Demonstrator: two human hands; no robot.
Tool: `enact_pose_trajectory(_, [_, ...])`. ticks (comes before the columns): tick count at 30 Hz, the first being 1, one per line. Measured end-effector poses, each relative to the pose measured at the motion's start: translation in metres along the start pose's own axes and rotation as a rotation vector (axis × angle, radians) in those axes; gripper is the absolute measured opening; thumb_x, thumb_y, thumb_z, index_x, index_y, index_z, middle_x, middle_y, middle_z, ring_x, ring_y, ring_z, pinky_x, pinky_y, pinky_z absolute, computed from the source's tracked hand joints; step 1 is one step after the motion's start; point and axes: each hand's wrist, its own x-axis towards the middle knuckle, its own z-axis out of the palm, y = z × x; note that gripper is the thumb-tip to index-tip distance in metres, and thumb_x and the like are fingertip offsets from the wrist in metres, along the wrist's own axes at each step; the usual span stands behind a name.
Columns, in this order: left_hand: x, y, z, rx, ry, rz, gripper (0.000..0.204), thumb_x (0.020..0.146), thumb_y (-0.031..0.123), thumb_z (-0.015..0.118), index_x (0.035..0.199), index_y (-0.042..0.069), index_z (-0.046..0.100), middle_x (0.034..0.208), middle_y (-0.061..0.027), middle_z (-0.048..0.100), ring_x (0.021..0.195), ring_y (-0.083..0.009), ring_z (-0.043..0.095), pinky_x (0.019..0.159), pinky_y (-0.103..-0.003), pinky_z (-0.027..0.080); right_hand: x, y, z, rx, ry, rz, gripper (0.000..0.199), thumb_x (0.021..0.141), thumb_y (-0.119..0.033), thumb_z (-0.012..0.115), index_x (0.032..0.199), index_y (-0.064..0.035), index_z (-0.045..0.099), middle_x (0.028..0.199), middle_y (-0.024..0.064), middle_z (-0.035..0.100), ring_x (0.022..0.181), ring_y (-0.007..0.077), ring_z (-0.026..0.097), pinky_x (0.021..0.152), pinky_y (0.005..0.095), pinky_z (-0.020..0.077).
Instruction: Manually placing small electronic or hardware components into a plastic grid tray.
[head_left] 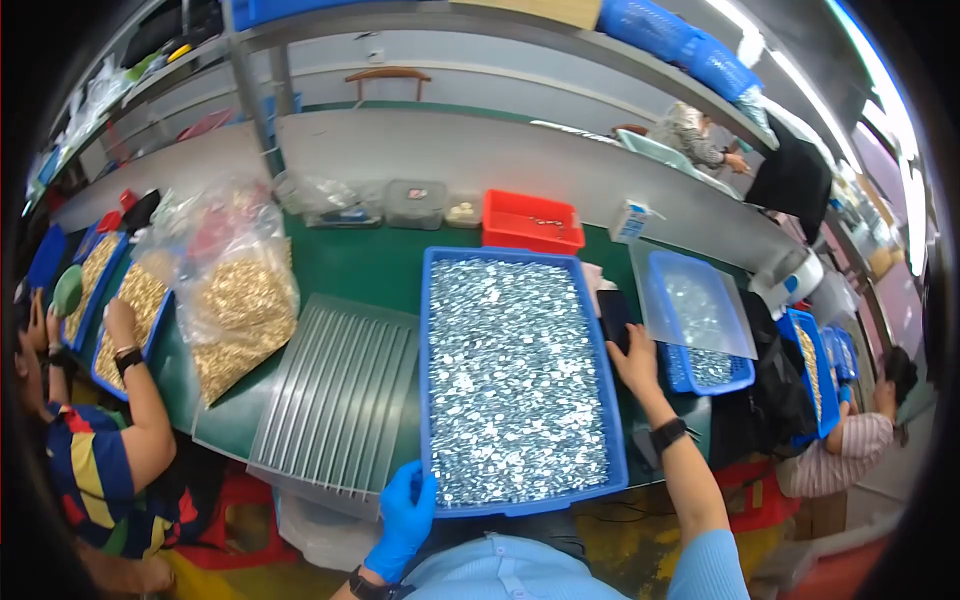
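A large blue plastic tray, filled with small shiny silver metal pieces, lies in front of me and reaches the table's near edge. My left hand, in a blue glove, is closed at the tray's near left corner, with some fingers hidden. Bare and wearing a wristband, my right hand is beyond the tray's right side, its fingers on the lower end of a black phone. Left of the tray lies a clear ribbed plastic sheet.
Bags of gold-coloured pieces stand at left, beside a co-worker handling blue trays. A red bin sits behind my tray. To the right, a smaller blue basket is partly covered by a clear sheet. A shelf spans overhead.
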Motion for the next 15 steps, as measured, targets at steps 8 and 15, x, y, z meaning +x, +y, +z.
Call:
enact_pose_trajectory(8, [-0.031, 0.008, -0.07, -0.414, -0.343, -0.027, 0.024, 0.091, 0.013, 0.051, 0.107, -0.004, 0.057, 0.097, -0.0091, 0.063, 0.082, -0.0155, 0.061, 0.076, -0.031, 0.049, -0.089, -0.036, -0.053, 0.258, 0.044, -0.298, 0.036, 0.085, -0.012, 0.056, 0.116, 0.0032, 0.05, 0.117, 0.0181, 0.054, 0.102, 0.0311, 0.054, 0.089, 0.036, 0.0421])
enact_pose_trajectory(15, [-0.042, -0.048, -0.089, -0.905, 0.226, -0.234, 0.025, 0.092, 0.023, 0.051, 0.103, 0.002, 0.058, 0.094, -0.0103, 0.062, 0.084, -0.0208, 0.061, 0.078, -0.035, 0.05, -0.102, -0.011, -0.034, 0.71, -0.322, -0.002, 0.027, 0.086, -0.008, 0.054, 0.111, 0.0037, 0.055, 0.086, 0.0019, 0.058, 0.067, 0.0061, 0.047, 0.061, 0.0216, 0.0401])
